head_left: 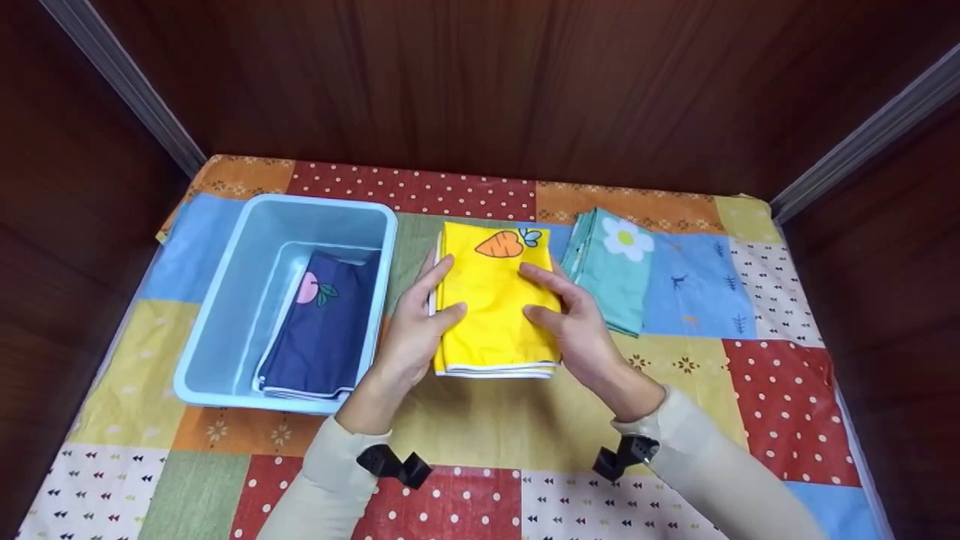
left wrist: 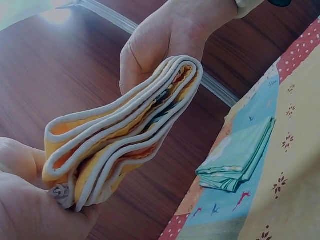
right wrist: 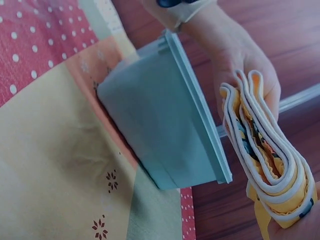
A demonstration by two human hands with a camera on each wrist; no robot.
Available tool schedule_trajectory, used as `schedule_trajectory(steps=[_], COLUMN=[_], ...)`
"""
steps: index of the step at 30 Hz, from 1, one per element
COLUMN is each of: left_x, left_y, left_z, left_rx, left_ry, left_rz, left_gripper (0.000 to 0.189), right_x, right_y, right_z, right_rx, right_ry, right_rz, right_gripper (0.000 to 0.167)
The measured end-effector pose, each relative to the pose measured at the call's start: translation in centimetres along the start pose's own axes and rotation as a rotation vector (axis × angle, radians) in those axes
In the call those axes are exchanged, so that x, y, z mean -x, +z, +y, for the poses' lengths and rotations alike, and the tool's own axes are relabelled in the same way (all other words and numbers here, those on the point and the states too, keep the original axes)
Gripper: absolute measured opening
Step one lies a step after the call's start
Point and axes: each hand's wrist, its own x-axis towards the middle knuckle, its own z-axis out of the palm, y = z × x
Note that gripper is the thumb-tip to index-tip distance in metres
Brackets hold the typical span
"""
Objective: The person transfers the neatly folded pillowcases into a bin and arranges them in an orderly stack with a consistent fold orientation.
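Between both hands is a folded yellow cloth [head_left: 495, 300] with a carrot print and white edging, held up above the table. My left hand [head_left: 416, 322] grips its left side and my right hand [head_left: 581, 326] its right, thumbs on the front. The wrist views show its stacked layers end-on, and a small round fastener [left wrist: 59, 191] shows in the left wrist view. To the left, a folded navy cloth [head_left: 322, 337] with a pink fruit print lies inside the light blue bin [head_left: 214, 315]. A folded green cloth [head_left: 615, 277] with a white flower lies to the right, partly behind my right hand.
A patchwork tablecloth [head_left: 780, 397] covers the table. Dark wood-look panels [head_left: 480, 82] stand behind it and at both sides. The bin's tall wall [right wrist: 155, 115] rises close to my left forearm.
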Motion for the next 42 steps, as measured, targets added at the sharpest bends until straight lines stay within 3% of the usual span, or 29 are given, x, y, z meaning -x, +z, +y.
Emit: schedule_trajectory(steps=[28,42], left_x=[0.8,1.0], left_y=[-2.1,-3.5], left_z=[0.9,1.4], left_rx=[-0.015,-0.082], left_ry=[0.001,-0.007], left_rz=[0.006,0.02], left_gripper=[0.068,0.069], right_x=[-0.3,-0.5], right_y=[2.6,4.0], right_z=[-0.1,0.2], right_rx=[-0.027,-0.051], right_ry=[-0.015,-0.039], right_rz=[-0.01,-0.014], right_gripper=[0.052,0.052])
